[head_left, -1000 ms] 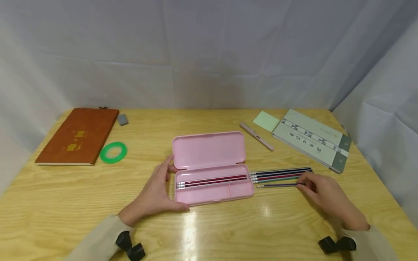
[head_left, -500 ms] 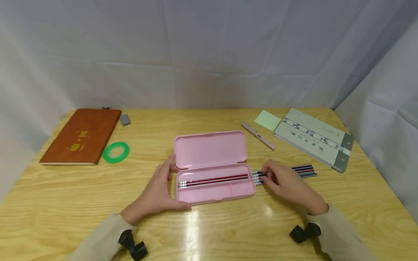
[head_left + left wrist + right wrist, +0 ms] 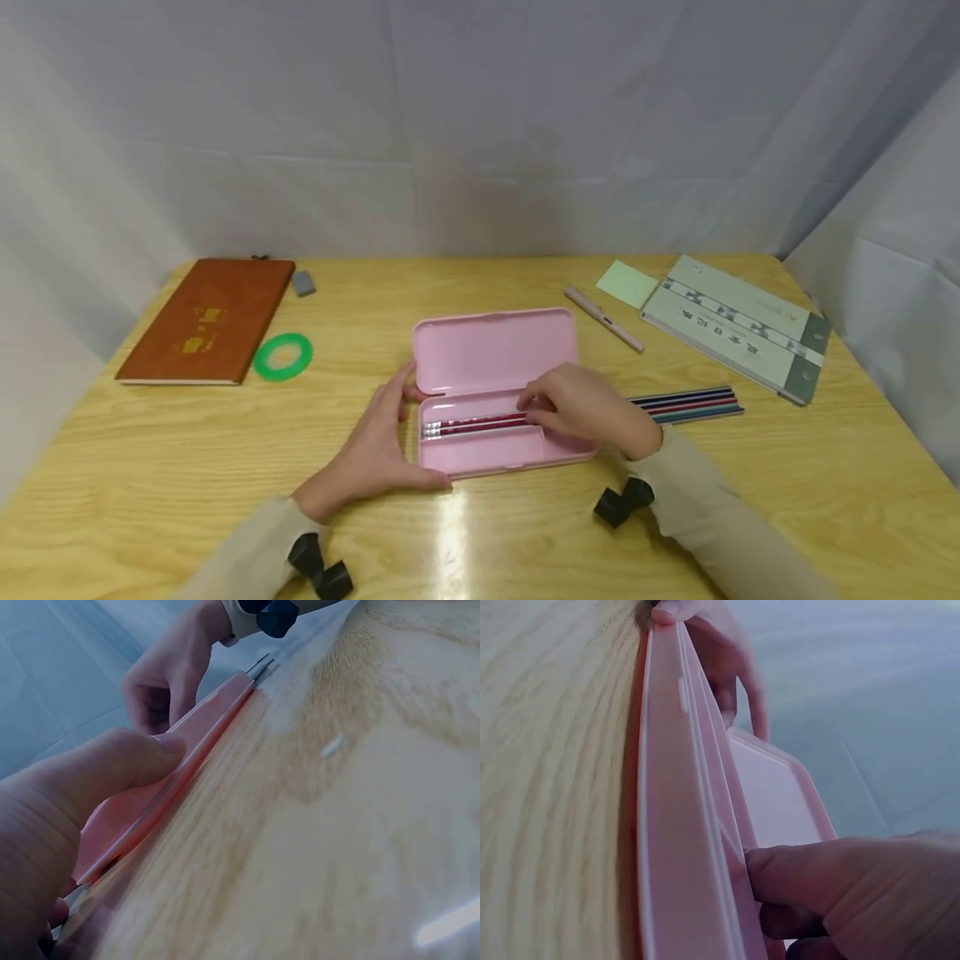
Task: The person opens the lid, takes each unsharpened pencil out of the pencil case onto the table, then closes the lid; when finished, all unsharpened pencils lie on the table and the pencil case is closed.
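A pink pencil case [image 3: 480,454] lies on the table with its lid [image 3: 495,354] raised. My left hand [image 3: 371,458] holds its left end, thumb at the front edge and fingers round behind; the left wrist view shows that thumb [image 3: 154,754] against the pink wall. Dark red pencils [image 3: 468,427] with silver ferrules lie in the rear compartment. My right hand [image 3: 588,408] reaches into the case over their right ends, fingers curled and the thumb [image 3: 776,866] low inside; I cannot tell whether it pinches a pencil. Several other pencils [image 3: 690,404] lie side by side right of the case, partly behind that hand.
At the left are a brown notebook [image 3: 206,321], a grey eraser [image 3: 303,283] and a green ring of tape [image 3: 283,357]. Behind the case to the right lie a pale pink pen [image 3: 603,318], a light green paper [image 3: 627,284] and a grey-green ledger book [image 3: 738,327].
My right hand has released a purple pencil beside the other pencils and moved left, past their eraser ends and into the case. My left hand has stayed on the case; the view has shifted slightly.
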### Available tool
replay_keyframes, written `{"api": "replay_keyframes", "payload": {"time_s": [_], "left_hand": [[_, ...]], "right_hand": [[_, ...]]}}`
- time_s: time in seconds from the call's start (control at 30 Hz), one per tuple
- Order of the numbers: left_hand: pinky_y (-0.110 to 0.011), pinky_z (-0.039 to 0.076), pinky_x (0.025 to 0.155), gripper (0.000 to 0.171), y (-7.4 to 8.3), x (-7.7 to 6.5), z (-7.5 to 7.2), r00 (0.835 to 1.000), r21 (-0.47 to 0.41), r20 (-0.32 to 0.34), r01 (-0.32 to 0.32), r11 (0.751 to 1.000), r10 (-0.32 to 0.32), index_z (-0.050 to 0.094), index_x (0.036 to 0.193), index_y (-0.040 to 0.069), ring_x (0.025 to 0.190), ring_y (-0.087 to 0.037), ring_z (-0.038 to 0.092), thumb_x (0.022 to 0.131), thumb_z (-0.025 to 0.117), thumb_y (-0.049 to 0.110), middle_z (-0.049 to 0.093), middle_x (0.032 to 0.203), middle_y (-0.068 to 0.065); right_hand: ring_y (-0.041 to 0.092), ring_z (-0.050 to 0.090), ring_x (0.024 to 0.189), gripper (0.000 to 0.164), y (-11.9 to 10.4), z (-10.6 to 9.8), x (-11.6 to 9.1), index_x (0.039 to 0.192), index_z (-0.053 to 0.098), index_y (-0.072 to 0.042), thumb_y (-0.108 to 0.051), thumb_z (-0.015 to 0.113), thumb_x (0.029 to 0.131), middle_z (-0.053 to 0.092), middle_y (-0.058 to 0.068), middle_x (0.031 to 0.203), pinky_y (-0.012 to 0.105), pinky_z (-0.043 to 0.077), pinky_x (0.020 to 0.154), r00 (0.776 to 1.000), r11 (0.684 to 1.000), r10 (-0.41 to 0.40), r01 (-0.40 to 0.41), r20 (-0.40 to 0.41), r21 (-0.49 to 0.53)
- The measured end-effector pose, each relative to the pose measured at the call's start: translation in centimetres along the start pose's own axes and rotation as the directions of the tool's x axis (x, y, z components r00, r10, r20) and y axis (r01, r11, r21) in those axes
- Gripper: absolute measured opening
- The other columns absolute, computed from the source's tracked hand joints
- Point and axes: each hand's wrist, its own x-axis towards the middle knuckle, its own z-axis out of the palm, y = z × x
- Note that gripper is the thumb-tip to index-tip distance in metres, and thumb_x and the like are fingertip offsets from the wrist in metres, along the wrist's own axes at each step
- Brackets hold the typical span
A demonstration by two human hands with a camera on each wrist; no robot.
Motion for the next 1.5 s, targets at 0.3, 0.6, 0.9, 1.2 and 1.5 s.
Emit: {"api": "replay_keyframes", "payload": {"time_s": [0.3,0.6,0.9,1.2,1.5], "left_hand": [[-0.034,0.045,0.084,0.143,0.1,0.0,-0.2,1.0,0.023,0.002,-0.015,1.0,0.015,0.015,0.154,0.012,0.1,-0.015,0.045,0.04,0.094,0.049,0.052,0.118,-0.001],[-0.035,0.046,0.086,0.139,0.1,-0.2,-0.2,1.0,0.018,0.002,-0.022,1.0,0.022,0.017,0.153,0.011,0.105,-0.016,0.046,0.043,0.093,0.048,0.053,0.12,-0.003],[-0.034,0.045,0.085,0.14,0.1,-0.2,0.1,1.0,0.028,0.001,-0.026,0.999,0.026,0.016,0.153,0.008,0.101,-0.016,0.046,0.044,0.093,0.05,0.052,0.12,-0.003],[-0.035,0.045,0.088,0.14,-0.1,-0.1,0.0,1.0,0.004,0.001,-0.008,1.0,0.008,0.016,0.153,0.011,0.107,-0.015,0.045,0.042,0.094,0.047,0.052,0.121,-0.001],[-0.036,0.045,0.089,0.14,-0.1,0.0,0.1,1.0,0.004,0.005,-0.029,1.0,0.029,0.016,0.154,0.012,0.108,-0.015,0.045,0.043,0.093,0.048,0.052,0.121,-0.001]], "right_hand": [[0.004,0.049,0.06,0.006,-0.7,-0.7,0.8,0.083,0.064,-0.01,-0.013,0.067,0.087,0.06,-0.004,0.07,0.02,0.045,0.058,0.999,0.998,-0.042,0.042,0.004,-0.053],[0.0,0.036,0.053,0.004,2.1,-2.9,-4.7,0.093,0.065,-0.01,-0.012,0.062,0.093,0.047,-0.01,0.061,0.02,0.035,0.051,0.996,0.998,0.048,-0.045,-0.07,0.041],[-0.006,0.033,0.053,0.013,9.0,-2.3,-16.7,0.087,0.064,-0.013,-0.001,0.067,0.086,0.043,-0.018,0.061,0.019,0.033,0.047,0.956,0.976,0.206,-0.184,-0.207,0.12],[-0.007,0.037,0.056,0.019,10.1,-1.6,-17.2,0.087,0.063,-0.015,0.003,0.068,0.083,0.047,-0.019,0.064,0.02,0.035,0.049,0.951,0.977,0.209,-0.191,-0.226,0.099],[-0.003,0.036,0.056,0.011,7.1,-1.4,-13.1,0.089,0.056,-0.012,-0.008,0.066,0.089,0.045,-0.012,0.064,0.02,0.035,0.052,0.959,0.97,0.23,-0.21,-0.166,0.125]]}}
